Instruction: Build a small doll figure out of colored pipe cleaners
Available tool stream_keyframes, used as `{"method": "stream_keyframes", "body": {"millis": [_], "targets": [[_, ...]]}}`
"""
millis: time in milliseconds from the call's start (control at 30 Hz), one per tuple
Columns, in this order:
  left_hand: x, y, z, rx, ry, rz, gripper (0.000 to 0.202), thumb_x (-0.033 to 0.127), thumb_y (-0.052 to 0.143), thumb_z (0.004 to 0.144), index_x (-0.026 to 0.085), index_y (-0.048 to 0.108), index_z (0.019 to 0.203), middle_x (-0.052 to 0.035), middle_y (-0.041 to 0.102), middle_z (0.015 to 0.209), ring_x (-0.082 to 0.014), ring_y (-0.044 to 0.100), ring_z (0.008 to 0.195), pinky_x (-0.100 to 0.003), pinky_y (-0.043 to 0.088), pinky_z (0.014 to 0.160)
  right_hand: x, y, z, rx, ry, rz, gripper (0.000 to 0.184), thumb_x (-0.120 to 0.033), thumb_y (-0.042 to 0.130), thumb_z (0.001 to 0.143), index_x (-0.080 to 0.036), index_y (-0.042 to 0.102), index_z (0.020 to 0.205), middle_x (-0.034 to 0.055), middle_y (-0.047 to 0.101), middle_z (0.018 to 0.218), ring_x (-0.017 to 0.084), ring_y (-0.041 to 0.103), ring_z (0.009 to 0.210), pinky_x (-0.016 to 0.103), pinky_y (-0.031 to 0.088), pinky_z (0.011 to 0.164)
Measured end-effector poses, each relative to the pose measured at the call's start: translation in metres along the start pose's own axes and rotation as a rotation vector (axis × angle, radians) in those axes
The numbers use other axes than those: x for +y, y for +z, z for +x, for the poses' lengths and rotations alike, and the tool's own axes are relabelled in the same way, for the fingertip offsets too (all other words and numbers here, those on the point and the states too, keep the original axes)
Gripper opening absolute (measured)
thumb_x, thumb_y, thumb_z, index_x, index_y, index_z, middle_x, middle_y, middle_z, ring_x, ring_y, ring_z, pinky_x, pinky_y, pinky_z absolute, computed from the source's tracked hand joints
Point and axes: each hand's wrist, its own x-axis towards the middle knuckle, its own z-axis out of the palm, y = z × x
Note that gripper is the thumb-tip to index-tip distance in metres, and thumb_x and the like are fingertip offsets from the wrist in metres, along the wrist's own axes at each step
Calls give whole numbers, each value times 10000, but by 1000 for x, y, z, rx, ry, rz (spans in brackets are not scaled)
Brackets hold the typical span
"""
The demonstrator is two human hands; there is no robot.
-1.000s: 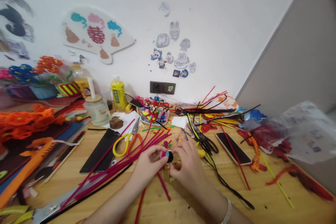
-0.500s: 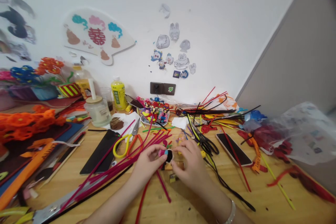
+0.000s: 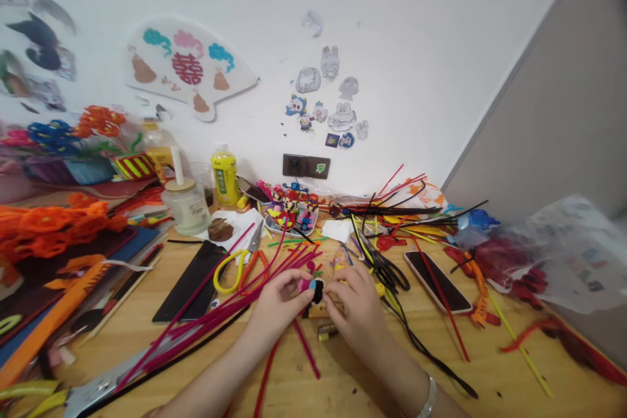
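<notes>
Between my two hands is a small fuzzy figure [image 3: 317, 291], black with pink, blue and green bits. The fingers and thumb of my left hand [image 3: 281, 297] pinch its pink and blue side. My right hand [image 3: 353, 300] has thumb and forefinger closed together at the black part's right edge; whether they grip it is hard to see. Magenta pipe cleaners [image 3: 230, 297] fan out behind and under my left forearm. Below the figure a small dark and yellow piece [image 3: 326, 332] lies on the wooden table [image 3: 372, 366].
Yellow-handled scissors [image 3: 231, 272], orange-handled pliers [image 3: 255, 272] and a black slab [image 3: 189, 287] lie left. To the right are black pipe cleaners [image 3: 386, 268] and a phone [image 3: 437, 281]. Behind stand a tray of small figures [image 3: 291, 209], a glass jar [image 3: 185, 209] and a yellow bottle [image 3: 224, 173].
The view has shifted slightly. My right thumb and forefinger, apart before, have come together at the figure's edge. My left hand keeps its pinch.
</notes>
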Motion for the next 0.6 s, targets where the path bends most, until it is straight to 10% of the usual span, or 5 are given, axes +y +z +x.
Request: {"method": "stream_keyframes", "body": {"millis": [600], "targets": [[0,1,-2,-11,5,53,242,210,757,509,158,649,720,-13,663,715,-174,613,727,-273,476,719,-1,-6,3,-82,55,-22,259,-148,614,656,-191,607,911,70,574,900,252,474,894,400,403,759]]}}
